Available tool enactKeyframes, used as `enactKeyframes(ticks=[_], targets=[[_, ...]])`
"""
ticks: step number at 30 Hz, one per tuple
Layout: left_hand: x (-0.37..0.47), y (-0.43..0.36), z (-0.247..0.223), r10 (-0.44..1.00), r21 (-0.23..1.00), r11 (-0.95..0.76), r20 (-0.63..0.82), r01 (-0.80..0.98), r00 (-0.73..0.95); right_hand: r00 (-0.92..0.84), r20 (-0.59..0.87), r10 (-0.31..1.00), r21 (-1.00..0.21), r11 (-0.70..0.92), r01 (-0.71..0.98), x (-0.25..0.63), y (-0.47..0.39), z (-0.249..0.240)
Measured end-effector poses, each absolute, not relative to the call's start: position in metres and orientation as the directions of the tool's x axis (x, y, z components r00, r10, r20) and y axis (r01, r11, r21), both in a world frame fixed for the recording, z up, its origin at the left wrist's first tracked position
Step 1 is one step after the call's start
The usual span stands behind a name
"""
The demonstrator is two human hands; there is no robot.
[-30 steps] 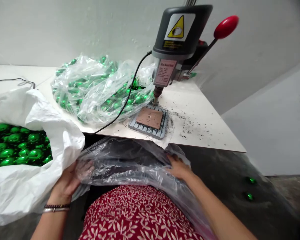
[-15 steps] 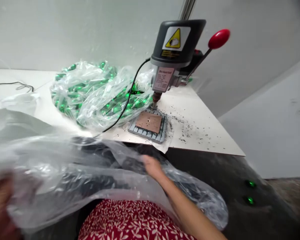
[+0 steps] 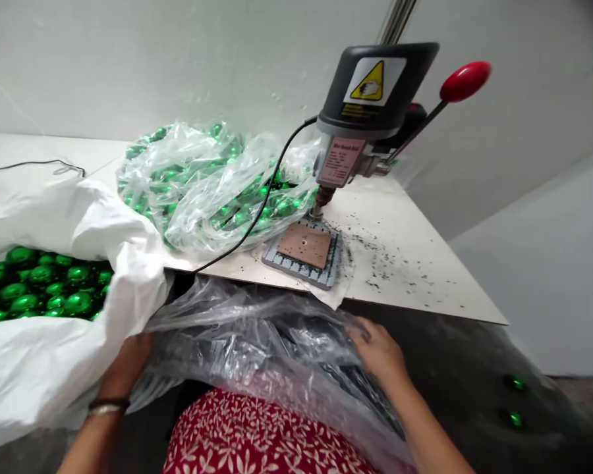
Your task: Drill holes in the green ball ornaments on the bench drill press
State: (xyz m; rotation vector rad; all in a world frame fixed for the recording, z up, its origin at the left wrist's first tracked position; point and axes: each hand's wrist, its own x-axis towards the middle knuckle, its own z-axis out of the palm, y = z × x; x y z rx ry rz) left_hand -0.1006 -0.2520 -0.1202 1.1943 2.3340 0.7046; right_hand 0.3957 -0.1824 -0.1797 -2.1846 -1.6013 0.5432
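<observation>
A large clear plastic bag (image 3: 257, 339) is stretched across my lap, between my two hands. My right hand (image 3: 380, 352) is closed on its right side, near the table's front edge. On the left, my left hand (image 3: 131, 362) grips the bag's other side, its fingertips partly hidden by the plastic. Close by that hand stands a white sack (image 3: 138, 263) with its mouth rolled open. Shiny green ball ornaments (image 3: 44, 283) fill the sack.
A bench drill (image 3: 375, 92) with a red-knobbed lever stands on the white table (image 3: 425, 263), a brown plate (image 3: 304, 245) on its base. Dark shavings lie around it. Behind, a plastic bag (image 3: 192, 178) holds green balls. Two green balls (image 3: 514, 419) are on the floor at right.
My left hand has come inward from the far left, bringing the plastic bag off the white sack, which now shows. The right hand now appears farther right. The view has shifted left.
</observation>
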Motion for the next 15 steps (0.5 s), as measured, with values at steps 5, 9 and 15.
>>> enactKeyframes(ticks=[5,9,15], targets=[[-0.039,-0.268,-0.122,0.893,0.354,0.383,0.094,0.853,-0.440,0.181,0.060,0.982,-0.615,-0.106,0.781,0.377,-0.206,-0.172],[0.007,-0.255,-0.103,0.972,0.502,-0.047,0.223,0.864,-0.077,-0.015,0.117,0.993,-0.657,0.088,0.749,0.356,-0.209,-0.145],[0.045,-0.167,-0.108,0.931,0.465,-0.319,-0.011,0.826,0.365,-0.069,0.143,0.987,-0.642,0.145,0.753,0.357,-0.202,-0.119]])
